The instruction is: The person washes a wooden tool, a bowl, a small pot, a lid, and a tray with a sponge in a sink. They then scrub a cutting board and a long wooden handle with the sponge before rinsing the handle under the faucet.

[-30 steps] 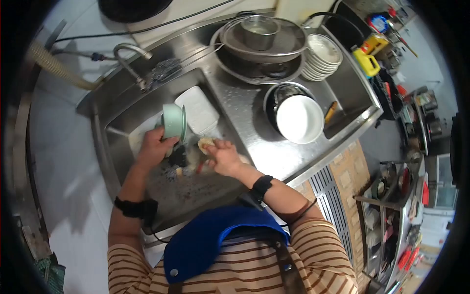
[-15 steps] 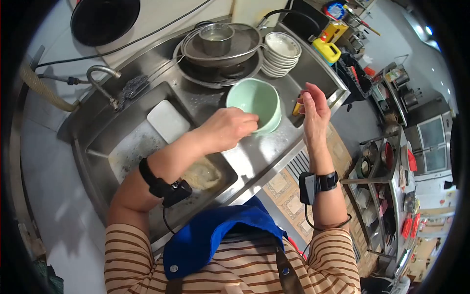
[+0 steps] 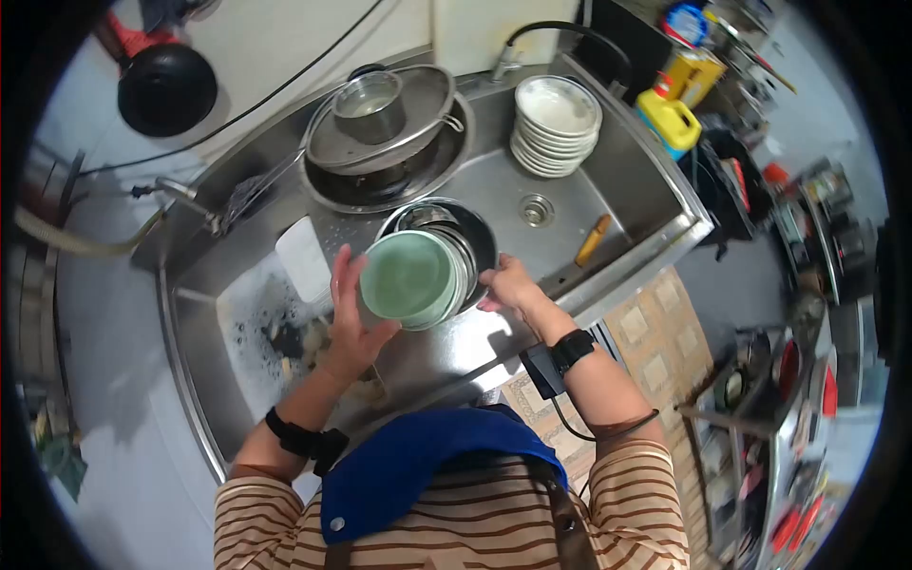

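Observation:
A light green bowl (image 3: pixel 408 274) sits at the front left of a stack of bowls in a dark metal basin (image 3: pixel 484 233). My left hand (image 3: pixel 353 318) is beside the green bowl's left side, fingers stretched and thumb apart near its lower edge; whether it touches the bowl is hard to tell. My right hand (image 3: pixel 513 288) is closed on the right rim of the metal basin, its fingertips partly hidden. Metal bowls (image 3: pixel 442 226) show behind the green one. The basin rests on the steel strip between the two sinks.
The left sink (image 3: pixel 190 342) holds foamy water, dark bits and a white tray (image 3: pixel 302 258). Behind stands a large pan (image 3: pixel 328 190) with a strainer and a metal pot (image 3: pixel 369 109). In the right sink are stacked white bowls (image 3: pixel 559 109), a drain (image 3: pixel 537 211) and a yellow-handled tool (image 3: pixel 593 240).
My left hand has left the green bowl's inside and opened at its left side. My right hand has come in to the basin's rim. The view has shifted, showing the basin and metal bowls.

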A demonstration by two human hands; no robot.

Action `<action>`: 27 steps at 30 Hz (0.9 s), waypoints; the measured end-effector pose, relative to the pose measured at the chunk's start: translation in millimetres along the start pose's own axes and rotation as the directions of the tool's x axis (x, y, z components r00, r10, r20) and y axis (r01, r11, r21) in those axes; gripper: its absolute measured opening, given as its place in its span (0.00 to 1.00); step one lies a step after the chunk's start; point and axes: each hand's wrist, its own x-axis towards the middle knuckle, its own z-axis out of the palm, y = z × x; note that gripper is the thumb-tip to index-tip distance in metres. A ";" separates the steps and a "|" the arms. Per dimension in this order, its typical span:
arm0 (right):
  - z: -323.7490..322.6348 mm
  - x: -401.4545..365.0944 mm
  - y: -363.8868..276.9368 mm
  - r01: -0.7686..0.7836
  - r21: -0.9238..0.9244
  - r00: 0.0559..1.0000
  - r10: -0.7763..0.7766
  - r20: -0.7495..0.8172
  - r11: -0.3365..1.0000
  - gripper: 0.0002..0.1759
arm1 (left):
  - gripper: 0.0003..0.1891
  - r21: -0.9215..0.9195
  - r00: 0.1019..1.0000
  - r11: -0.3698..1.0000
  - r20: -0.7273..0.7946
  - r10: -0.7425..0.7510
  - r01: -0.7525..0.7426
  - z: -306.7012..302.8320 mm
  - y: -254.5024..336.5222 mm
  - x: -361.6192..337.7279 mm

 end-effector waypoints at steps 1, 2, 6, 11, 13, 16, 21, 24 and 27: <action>-2.7 0.4 -8.1 -0.043 -0.017 0.999 0.044 0.030 0.999 0.16 | 0.42 0.025 0.999 0.999 -0.029 -0.026 0.027 9.1 0.7 -6.9; -3.9 3.1 -13.9 -0.085 -0.034 0.995 0.086 0.052 0.996 0.13 | 0.42 -0.345 0.956 0.901 -0.030 -0.292 0.264 18.8 2.2 -11.6; 0.3 17.4 -16.0 -0.173 0.081 0.985 0.173 0.003 0.982 0.11 | 0.41 -0.853 0.762 0.249 0.232 -0.604 0.458 33.4 13.4 -17.7; -11.3 12.6 -6.6 -0.148 0.114 0.986 0.156 -0.065 0.982 0.07 | 0.35 -0.863 0.733 0.109 0.345 -0.586 0.493 45.2 7.4 -8.8; -27.9 7.7 -9.6 -0.194 0.120 0.977 0.203 -0.064 0.974 0.07 | 0.34 -0.883 0.742 0.062 0.351 -0.571 0.466 60.5 9.4 3.1; -71.8 4.8 -12.6 -0.132 0.194 0.989 0.142 -0.041 0.972 0.02 | 0.33 -0.826 0.777 0.210 0.362 -0.515 0.524 77.1 31.6 26.7; -151.1 6.8 -64.1 -0.150 0.226 0.981 0.173 -0.085 0.963 0.03 | 0.37 -0.807 0.797 0.202 0.446 -0.407 0.555 129.5 70.8 106.6; -213.0 57.8 -61.5 -0.220 0.168 0.972 0.231 -0.046 0.961 0.02 | 0.37 -0.675 0.663 0.217 0.521 -0.537 0.705 185.7 60.2 136.1; -260.0 116.0 -49.7 -0.326 0.044 0.938 0.329 -0.107 0.944 0.06 | 0.38 -0.626 0.530 0.092 0.561 -0.636 0.774 243.7 42.9 164.3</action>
